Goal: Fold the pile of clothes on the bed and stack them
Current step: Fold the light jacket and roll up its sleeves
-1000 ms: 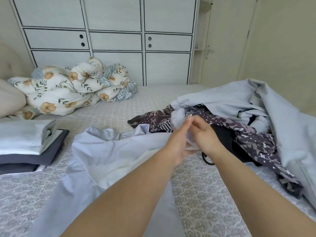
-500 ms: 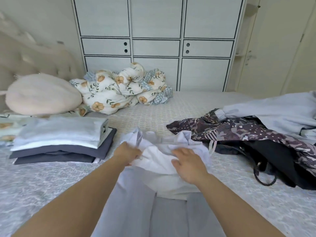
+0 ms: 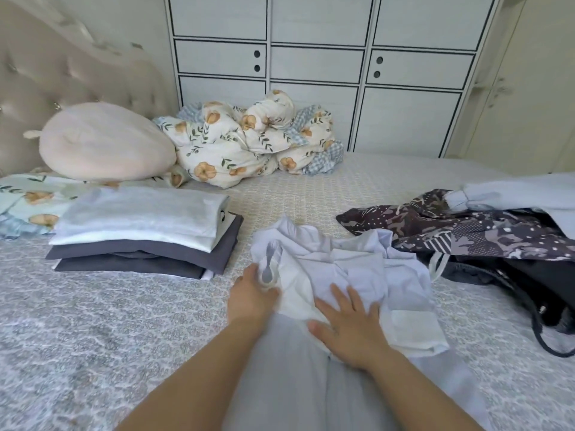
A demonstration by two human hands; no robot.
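Flattening now: pale garment (image 3: 342, 272), lifted at the pile (image 3: 485, 234) a second ago, lies on the bed (image 3: 93, 321) beside the stack (image 3: 143, 231), left hand (image 3: 252, 297) gripping its bunched edge, right hand (image 3: 351, 328) pressing flat, so folding is starting.

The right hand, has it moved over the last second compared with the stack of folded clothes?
Yes. The right hand has come down from the unfolded pile toward the person and now lies flat on the pale garment, nearer the folded stack.
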